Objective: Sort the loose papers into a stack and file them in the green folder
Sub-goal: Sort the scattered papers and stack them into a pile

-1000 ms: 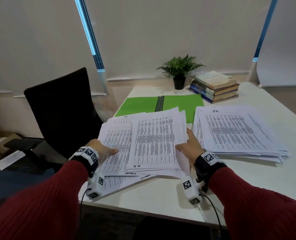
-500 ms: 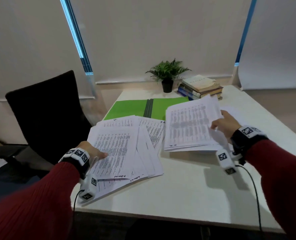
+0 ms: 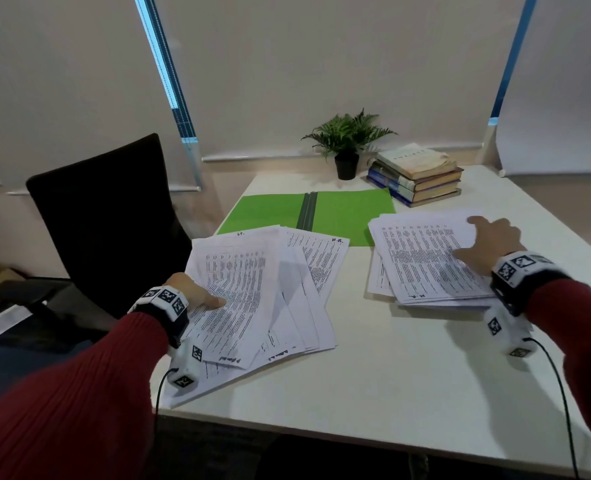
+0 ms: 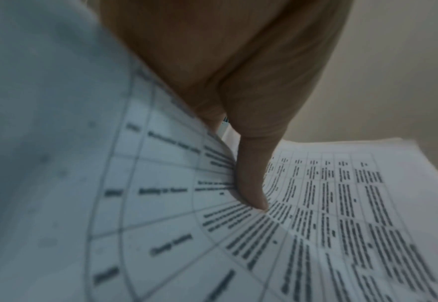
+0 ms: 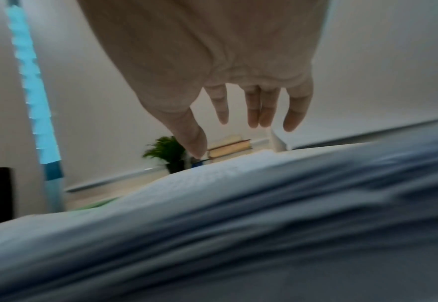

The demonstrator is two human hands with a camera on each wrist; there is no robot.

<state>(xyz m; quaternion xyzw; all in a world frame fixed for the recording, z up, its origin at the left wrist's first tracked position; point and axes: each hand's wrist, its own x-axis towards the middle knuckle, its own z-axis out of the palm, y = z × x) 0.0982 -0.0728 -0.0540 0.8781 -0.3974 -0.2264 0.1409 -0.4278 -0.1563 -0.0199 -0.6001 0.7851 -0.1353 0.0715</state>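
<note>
Paper dominates: thin white printed sheets with table grids, fanned loosely under the left hand (image 3: 191, 289), whose thumb (image 4: 251, 183) presses the top sheet of the loose papers (image 3: 262, 292); its other fingers are hidden beneath the curling edge. The right hand (image 3: 491, 244) rests flat on the squarer stack (image 3: 422, 261), fingers (image 5: 253, 108) straight and slightly spread, gripping nothing. Beyond both sets of fingertips the green folder (image 3: 349, 213) lies open on the smooth white table (image 3: 391, 375), its near edge covered by sheets. Print is too blurred to read.
</note>
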